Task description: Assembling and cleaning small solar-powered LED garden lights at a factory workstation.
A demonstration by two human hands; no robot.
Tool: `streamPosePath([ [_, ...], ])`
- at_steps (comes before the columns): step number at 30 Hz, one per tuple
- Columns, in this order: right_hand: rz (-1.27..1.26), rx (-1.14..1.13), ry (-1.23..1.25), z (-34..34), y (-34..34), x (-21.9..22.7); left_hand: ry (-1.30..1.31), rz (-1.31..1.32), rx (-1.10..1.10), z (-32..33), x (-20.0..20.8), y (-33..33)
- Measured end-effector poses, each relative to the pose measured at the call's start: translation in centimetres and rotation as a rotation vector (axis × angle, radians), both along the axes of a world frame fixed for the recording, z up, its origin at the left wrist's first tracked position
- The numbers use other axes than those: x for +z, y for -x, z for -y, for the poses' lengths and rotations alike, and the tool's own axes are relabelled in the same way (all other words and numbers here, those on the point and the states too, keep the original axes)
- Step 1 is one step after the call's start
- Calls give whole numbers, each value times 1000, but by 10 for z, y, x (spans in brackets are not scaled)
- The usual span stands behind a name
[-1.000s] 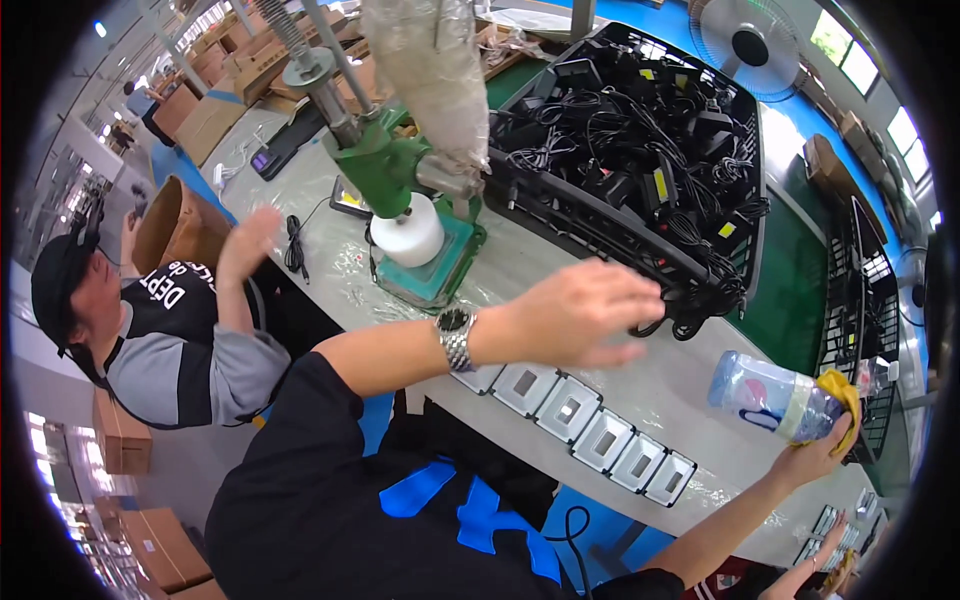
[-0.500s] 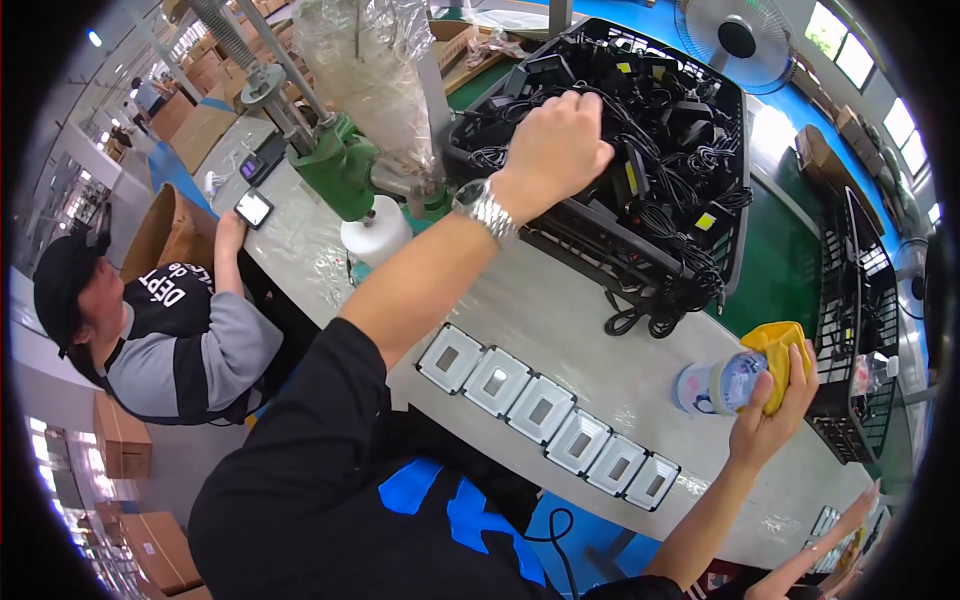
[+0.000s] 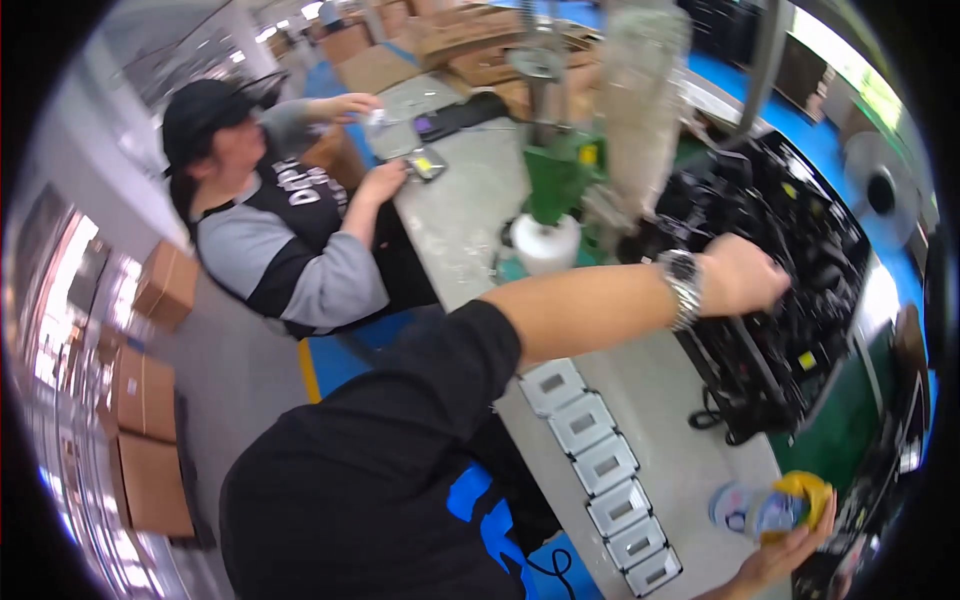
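My left hand [image 3: 742, 277], with a silver watch at the wrist, is over a black crate [image 3: 745, 375] heaped with black power adapters and cables [image 3: 735, 200]. Its fingers look curled, and whatever they may hold is hidden. At the lower right, my right hand [image 3: 795, 550] grips a clear plastic bottle [image 3: 768, 512] lying tilted, with a crumpled yellow cloth [image 3: 810, 492] around its top end. Between my arms, several white rectangular frames with dark corners [image 3: 605, 463] lie in a row along the table's near edge.
A green press [image 3: 555, 185] with a white round part [image 3: 545, 243] stands beyond my left forearm. At left, a co-worker [image 3: 275, 215] handles a small device [image 3: 427, 163] on the table [image 3: 455, 215]. A fan [image 3: 880, 188] stands behind the crate; cartons [image 3: 150, 480] are on the floor.
The view has swung left, bringing more of the co-worker into sight. The co-worker's other hand is now raised with a small white thing. My left hand stays over the crate; my right still grips the bottle.
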State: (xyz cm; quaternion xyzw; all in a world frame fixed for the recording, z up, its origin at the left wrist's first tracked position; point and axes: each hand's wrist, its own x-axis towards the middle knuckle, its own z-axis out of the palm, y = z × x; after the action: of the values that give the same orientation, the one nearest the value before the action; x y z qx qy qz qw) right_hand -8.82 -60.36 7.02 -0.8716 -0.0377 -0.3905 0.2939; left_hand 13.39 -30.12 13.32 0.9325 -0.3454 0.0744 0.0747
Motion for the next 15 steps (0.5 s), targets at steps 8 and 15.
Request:
streamPosePath([
  [8, 290, 59, 190, -68, -16, 24, -437, 557, -467, -15, -8, -32],
  [15, 287, 67, 216, -81, -16, 29, -869, 544, -529, -11, -32, -68],
])
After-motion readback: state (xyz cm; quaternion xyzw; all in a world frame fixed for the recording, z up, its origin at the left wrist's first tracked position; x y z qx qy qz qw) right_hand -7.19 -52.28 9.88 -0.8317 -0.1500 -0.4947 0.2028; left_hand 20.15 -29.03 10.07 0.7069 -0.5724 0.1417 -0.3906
